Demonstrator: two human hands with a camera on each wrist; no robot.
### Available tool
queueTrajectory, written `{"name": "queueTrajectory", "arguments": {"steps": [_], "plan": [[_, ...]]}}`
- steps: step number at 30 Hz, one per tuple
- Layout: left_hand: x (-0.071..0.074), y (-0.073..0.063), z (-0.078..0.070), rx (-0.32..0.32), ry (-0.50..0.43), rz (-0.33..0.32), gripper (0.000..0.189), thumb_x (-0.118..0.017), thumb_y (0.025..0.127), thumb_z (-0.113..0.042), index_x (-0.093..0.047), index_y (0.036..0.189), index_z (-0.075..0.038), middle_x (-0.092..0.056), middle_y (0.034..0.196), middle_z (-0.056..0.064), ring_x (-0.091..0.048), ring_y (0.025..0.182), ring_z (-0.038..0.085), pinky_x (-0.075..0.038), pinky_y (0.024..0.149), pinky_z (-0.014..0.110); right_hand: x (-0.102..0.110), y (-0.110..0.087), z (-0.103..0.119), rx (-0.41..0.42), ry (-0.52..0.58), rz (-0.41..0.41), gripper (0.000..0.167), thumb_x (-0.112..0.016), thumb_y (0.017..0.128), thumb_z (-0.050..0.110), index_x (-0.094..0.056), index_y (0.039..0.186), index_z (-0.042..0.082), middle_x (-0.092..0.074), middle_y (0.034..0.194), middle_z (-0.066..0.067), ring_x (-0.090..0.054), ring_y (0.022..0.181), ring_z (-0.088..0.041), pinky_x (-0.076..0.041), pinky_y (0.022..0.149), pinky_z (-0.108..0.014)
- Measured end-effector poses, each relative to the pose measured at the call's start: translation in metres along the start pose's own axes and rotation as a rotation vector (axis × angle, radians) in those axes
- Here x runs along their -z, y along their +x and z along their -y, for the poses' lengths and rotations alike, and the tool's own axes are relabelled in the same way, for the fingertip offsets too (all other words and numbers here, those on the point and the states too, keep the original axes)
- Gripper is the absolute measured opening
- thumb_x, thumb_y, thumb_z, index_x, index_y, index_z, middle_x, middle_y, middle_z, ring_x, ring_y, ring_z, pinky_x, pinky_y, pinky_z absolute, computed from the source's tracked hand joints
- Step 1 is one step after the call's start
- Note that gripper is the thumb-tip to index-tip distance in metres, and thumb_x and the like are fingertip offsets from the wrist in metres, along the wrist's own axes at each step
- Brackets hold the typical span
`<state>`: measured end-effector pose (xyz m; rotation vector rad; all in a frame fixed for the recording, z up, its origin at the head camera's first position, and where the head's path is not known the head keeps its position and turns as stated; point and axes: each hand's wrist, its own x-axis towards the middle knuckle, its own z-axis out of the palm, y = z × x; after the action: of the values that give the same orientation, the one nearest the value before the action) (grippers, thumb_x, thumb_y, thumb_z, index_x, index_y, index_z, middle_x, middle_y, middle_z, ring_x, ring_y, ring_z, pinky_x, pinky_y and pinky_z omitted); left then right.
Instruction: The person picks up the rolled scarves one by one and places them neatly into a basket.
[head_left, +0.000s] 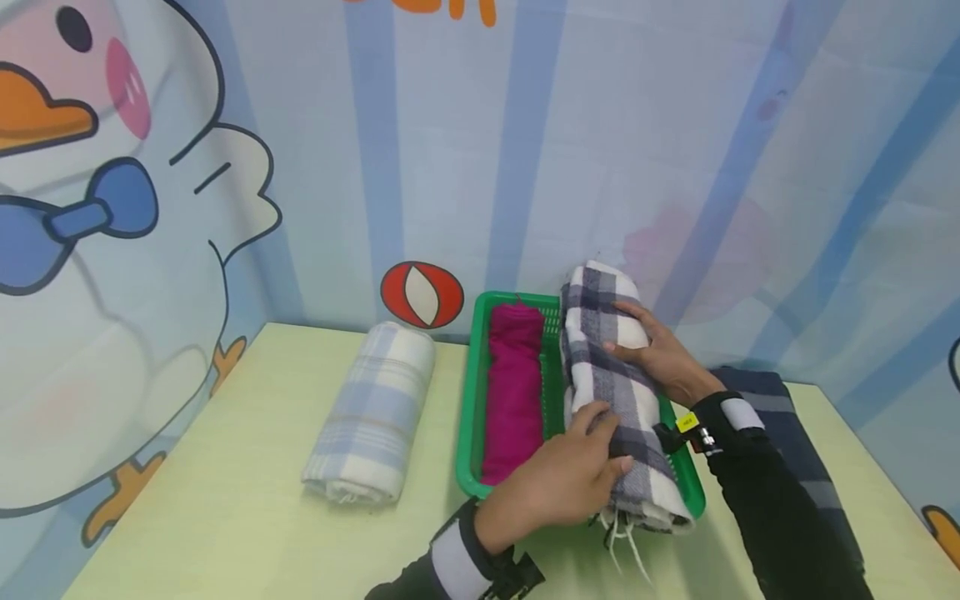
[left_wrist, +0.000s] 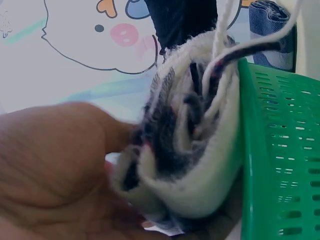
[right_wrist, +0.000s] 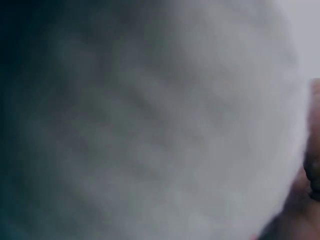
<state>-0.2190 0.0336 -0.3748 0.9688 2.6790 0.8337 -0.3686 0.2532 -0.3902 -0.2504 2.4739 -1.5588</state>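
A rolled black-and-white checked scarf [head_left: 588, 333] with a fringe lies lengthwise over the right half of a green plastic basket [head_left: 470, 400]. My left hand [head_left: 558, 479] grips its near part, fingers over the top. Farther along, my right hand [head_left: 667, 358] holds its right side, thumb across the top. The left wrist view shows the coiled end of the scarf [left_wrist: 195, 150] next to the basket wall [left_wrist: 280, 150], between thumb and fingers. Blurred pale cloth [right_wrist: 165, 125] fills most of the right wrist view. A magenta cloth roll [head_left: 513, 392] lies in the basket's left half.
Left of the basket, a light blue and white plaid roll [head_left: 371, 408] rests on the pale yellow table [head_left: 247, 467]. A dark navy striped cloth [head_left: 802, 450] lies on the right, partly behind my right forearm. A cartoon-printed backdrop [head_left: 465, 167] rises behind the table.
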Motion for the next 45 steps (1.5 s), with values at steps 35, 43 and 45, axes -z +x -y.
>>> {"name": "queueTrajectory", "arguments": {"steps": [35, 43, 45], "plan": [[-0.019, 0.001, -0.005, -0.02, 0.408, -0.143, 0.061, -0.078, 0.078, -0.033, -0.056, 0.131, -0.011, -0.058, 0.127, 0.003, -0.049, 0.121, 0.016, -0.036, 0.097, 0.044, -0.011, 0.01, 0.008, -0.07, -0.282, 0.163, 0.085, -0.062, 0.099, 0.031, -0.005, 0.161, 0.019, 0.009, 0.166, -0.021, 0.003, 0.151, -0.051, -0.025, 0.114, -0.07], [-0.02, 0.005, 0.002, 0.025, 0.328, 0.036, 0.062, -0.064, 0.093, -0.045, -0.05, 0.14, -0.006, -0.056, 0.137, 0.006, -0.046, 0.131, 0.021, -0.035, 0.106, 0.049, -0.034, 0.016, 0.003, -0.175, -0.596, 0.124, 0.073, -0.061, 0.097, 0.021, -0.023, 0.156, 0.0, 0.003, 0.157, -0.037, -0.001, 0.146, -0.056, -0.032, 0.109, -0.069], [-0.02, 0.008, 0.002, 0.056, 0.291, 0.09, 0.065, -0.057, 0.097, -0.05, -0.046, 0.145, -0.008, -0.05, 0.144, 0.007, -0.04, 0.138, 0.023, -0.033, 0.112, 0.051, -0.036, 0.017, 0.003, -0.182, -0.625, 0.116, 0.071, -0.059, 0.096, 0.016, -0.024, 0.155, -0.002, 0.001, 0.157, -0.038, -0.003, 0.145, -0.057, -0.034, 0.107, -0.069]]}}
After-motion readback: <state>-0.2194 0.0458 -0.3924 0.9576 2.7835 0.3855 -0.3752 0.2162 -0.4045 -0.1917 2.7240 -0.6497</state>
